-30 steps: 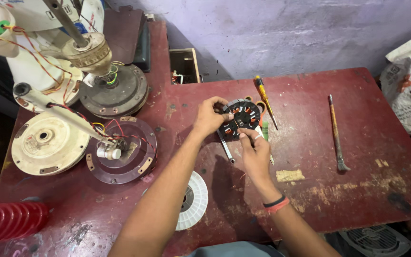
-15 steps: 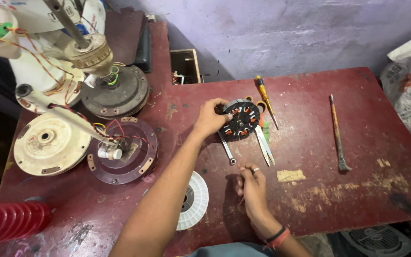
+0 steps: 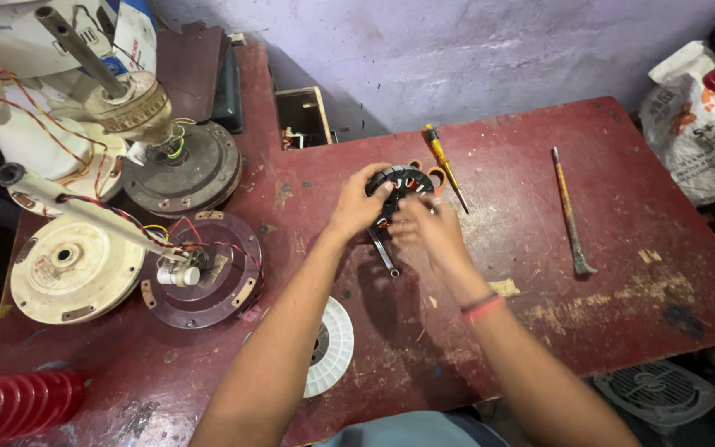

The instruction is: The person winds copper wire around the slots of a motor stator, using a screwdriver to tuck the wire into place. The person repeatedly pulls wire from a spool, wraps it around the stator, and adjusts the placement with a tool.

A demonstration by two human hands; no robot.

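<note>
On the dark red worktable (image 3: 589, 248) a round black fan stator (image 3: 403, 184) with copper windings rests near the middle. My left hand (image 3: 356, 207) grips its left edge. Just right of it, my right hand (image 3: 424, 228) hovers at the stator's lower side with its fingers bent toward the windings, blurred by motion. A metal spanner (image 3: 385, 253) pokes out from under the hands. A yellow-handled screwdriver (image 3: 444, 165) lies just to the right of the stator.
A long chisel (image 3: 570, 213) lies to the right. Opened fan motor housings (image 3: 184, 174), a cream cover (image 3: 72, 269) and a wired rotor plate (image 3: 204, 273) crowd the left side. A white plastic spool (image 3: 330, 348) sits at the front edge, a red ribbed part (image 3: 10, 406) at bottom left.
My right hand had dropped toward the front of the table half a second ago; it has come back up to the stator. The left hand has stayed on the stator.
</note>
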